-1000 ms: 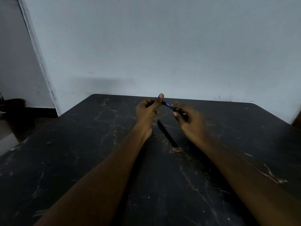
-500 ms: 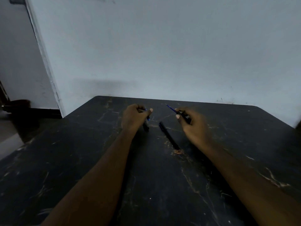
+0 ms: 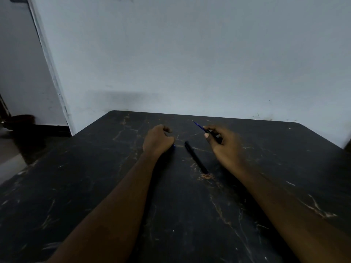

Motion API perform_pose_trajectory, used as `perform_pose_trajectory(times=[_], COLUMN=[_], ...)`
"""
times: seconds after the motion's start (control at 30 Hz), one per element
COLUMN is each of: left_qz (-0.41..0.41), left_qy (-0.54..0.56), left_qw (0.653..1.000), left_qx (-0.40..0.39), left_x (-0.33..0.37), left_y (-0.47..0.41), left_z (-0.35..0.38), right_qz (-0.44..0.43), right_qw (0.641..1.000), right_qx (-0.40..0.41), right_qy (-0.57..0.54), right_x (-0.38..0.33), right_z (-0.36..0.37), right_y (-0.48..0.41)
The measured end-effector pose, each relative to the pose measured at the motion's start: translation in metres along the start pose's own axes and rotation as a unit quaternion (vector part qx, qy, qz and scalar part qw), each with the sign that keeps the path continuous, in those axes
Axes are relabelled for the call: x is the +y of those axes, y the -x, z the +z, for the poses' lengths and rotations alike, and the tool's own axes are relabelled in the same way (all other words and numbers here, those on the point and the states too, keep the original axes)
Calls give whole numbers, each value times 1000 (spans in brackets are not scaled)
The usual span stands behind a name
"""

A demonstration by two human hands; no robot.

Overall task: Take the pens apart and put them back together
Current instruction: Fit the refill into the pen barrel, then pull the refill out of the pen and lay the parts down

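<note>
The right hand [image 3: 226, 145] pinches a thin blue-tipped pen part [image 3: 204, 129], light, springy and easily bent, best held near its thicker black end. The left hand [image 3: 158, 140] rests curled shut on the desk [image 3: 95, 177], perhaps covering a small blue piece. Between them, toward the far edge, lies a slim, stiff black pen [image 3: 195, 159].

1. Two bare forearms enter from the near edge of the view, one at each side; no sleeve covers either, up to the frame's border.
2. The left hand [image 3: 158, 139] shows no ring, watch or band on its visible back and wrist.
3. The right hand [image 3: 225, 144] and its wrist are likewise unadorned; a pale thumbnail shows, though the dim light blurs finer detail.
</note>
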State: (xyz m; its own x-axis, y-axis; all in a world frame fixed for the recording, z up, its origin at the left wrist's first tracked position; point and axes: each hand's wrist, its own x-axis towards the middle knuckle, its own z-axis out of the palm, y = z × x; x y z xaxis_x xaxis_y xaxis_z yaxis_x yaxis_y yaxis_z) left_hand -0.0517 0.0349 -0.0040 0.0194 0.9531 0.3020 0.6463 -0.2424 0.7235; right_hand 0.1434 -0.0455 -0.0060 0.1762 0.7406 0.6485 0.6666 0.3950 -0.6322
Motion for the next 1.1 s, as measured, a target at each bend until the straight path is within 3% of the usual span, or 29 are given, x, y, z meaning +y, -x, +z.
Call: perform_pose_trajectory(times=[0.43,0.57,0.77,1.1], left_qz=[28,27,18,28], left_qy=[29,149,357,394], left_qw=[999,988,933,916], left_qx=[21,41,-33,-63], left_x=[6,24,47,46], left_y=[0,8,18,21], left_z=[2,3,8,11], right_qz=[2,4,4,-12], right_qw=[1000,1000,1000,1000], right_qx=[8,11,2,-9], right_qy=[8,19,23,26], right_x=[9,10,9,9], right_z=[3,5,4,5], right_y=[-3,-3,-2,-2])
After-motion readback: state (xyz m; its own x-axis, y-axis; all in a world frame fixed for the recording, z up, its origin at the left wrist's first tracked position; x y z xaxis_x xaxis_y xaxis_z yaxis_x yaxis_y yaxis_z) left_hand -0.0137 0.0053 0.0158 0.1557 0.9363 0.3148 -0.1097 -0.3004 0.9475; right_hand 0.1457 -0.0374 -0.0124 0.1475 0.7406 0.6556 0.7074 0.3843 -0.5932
